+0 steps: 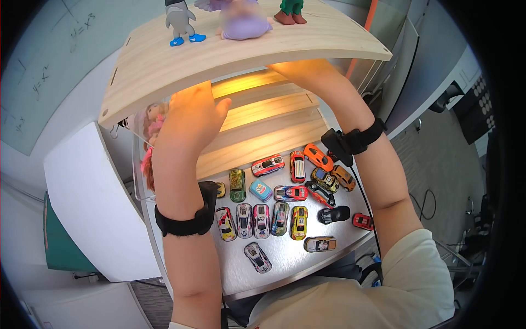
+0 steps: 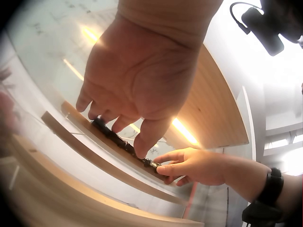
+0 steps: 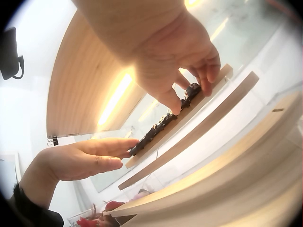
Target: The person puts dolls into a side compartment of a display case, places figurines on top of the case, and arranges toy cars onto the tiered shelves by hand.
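Observation:
Under the top board of a wooden stepped rack (image 1: pixel 274 112), both hands reach to a row of small dark objects (image 3: pixel 161 126) standing along a narrow upper step. Their kind cannot be made out in the glare. My left hand (image 2: pixel 142 71) has its fingers extended, fingertips at one end of the row. At the other end, my right hand (image 3: pixel 175 56) pinches the row's last piece between thumb and fingers. From the head view the right hand is mostly hidden by the top board; the left hand's back and thumb show below the board's edge.
Several toy cars (image 1: pixel 298 222) are spread over the metal tabletop (image 1: pixel 285 274) before the rack. Figurines, including a grey one (image 1: pixel 178 22) in blue shoes, stand on the top board (image 1: pixel 246 63). Dolls (image 1: pixel 155 112) sit in a clear case at left. Lit strips (image 3: pixel 116 99) glow under the board.

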The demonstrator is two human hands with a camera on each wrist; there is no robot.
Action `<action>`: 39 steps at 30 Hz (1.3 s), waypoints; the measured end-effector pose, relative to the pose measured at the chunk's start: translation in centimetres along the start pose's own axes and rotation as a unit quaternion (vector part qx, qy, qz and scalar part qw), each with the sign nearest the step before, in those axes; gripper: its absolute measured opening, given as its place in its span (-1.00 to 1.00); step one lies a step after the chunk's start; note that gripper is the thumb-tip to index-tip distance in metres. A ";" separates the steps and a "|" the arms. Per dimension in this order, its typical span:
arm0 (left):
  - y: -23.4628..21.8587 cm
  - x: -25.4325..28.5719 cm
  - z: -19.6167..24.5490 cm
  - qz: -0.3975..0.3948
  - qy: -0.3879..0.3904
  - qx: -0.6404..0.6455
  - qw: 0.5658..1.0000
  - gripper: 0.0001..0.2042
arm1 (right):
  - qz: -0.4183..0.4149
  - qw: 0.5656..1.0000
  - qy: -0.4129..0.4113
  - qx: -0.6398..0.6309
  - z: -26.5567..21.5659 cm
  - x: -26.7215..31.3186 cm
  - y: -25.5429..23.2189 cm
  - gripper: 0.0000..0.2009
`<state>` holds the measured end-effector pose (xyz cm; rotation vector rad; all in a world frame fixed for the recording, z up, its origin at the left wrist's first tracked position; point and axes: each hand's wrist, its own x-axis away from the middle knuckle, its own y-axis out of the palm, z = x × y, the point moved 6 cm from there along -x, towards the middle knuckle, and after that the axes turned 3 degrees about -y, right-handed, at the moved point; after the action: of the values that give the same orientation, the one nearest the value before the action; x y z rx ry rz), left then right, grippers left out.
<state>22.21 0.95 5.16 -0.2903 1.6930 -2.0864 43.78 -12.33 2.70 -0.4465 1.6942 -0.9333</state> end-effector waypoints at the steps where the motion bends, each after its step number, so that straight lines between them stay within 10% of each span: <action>1: 0.0 0.0 0.0 0.004 0.001 0.000 1.000 -0.26 | 0.009 1.000 -0.016 0.021 0.2 0.0 0.2 -0.55; 11: -1.4 1.0 0.5 -0.061 -0.045 0.005 0.997 -0.25 | 0.096 0.960 -0.162 0.210 -1.4 -0.1 -1.1 -0.53; 13: -2.3 1.7 1.4 -0.060 -0.047 0.010 0.997 -0.25 | -0.282 0.940 0.190 -0.011 -4.4 1.2 -5.2 -0.49; 15: -2.3 2.6 1.6 -0.058 -0.050 0.015 0.997 -0.26 | -0.208 0.970 0.120 0.026 -5.8 2.6 -6.9 -0.48; 20: -3.6 5.8 4.8 -0.027 0.111 0.078 0.990 -0.38 | -0.063 0.997 -0.048 -0.021 -9.2 6.5 -12.2 -0.56; 23: -4.8 10.6 8.1 0.188 0.314 0.004 0.931 -0.48 | -0.259 0.963 -0.045 -0.066 -11.6 7.8 -14.3 -0.57; 25: -5.8 11.0 9.7 0.067 0.294 0.083 0.950 -0.51 | -0.477 0.854 0.099 -0.182 -12.6 9.0 -13.9 -0.45; 26: -5.6 11.2 10.2 -0.058 0.276 0.166 0.945 -0.55 | -0.454 0.871 0.002 -0.188 -13.0 9.2 -13.7 -0.47; 39: -10.6 12.1 7.1 0.085 0.135 0.145 0.976 -0.82 | -0.386 0.914 0.026 -0.125 -8.6 7.1 -12.9 -0.40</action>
<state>12.41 -9.18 15.70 0.2316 1.4633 -2.2807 31.31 -22.24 8.90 -1.3387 1.7046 -1.2882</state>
